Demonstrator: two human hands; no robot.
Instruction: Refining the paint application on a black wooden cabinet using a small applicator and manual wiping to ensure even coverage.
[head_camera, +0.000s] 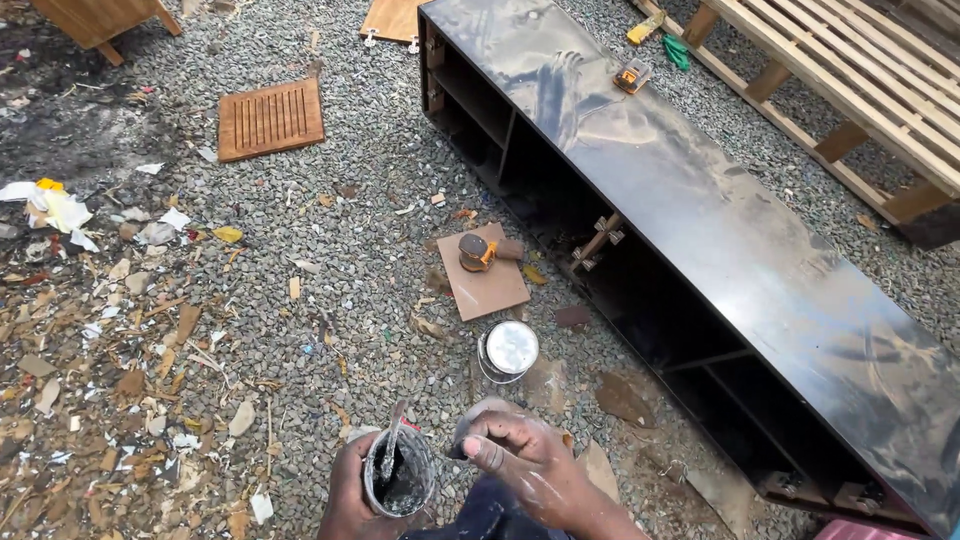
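My left hand (348, 492) grips a small grey tin (400, 472) with dark paste inside and a thin stick standing in it. My right hand (525, 462) is closed on a small dark piece, perhaps a cloth, just right of the tin; the hand is smeared with pale filler. Both hands are low at the bottom of the head view, over gravel ground. A long black cabinet (700, 210) lies on its side to the right, its top dusty and smeared.
A closed round tin (510, 350) stands on the gravel ahead. A small sander (478, 251) rests on a brown board (487, 282). A slatted wood panel (270, 119) lies far left. Pallet frames (860, 70) sit far right. Wood scraps and litter cover the left ground.
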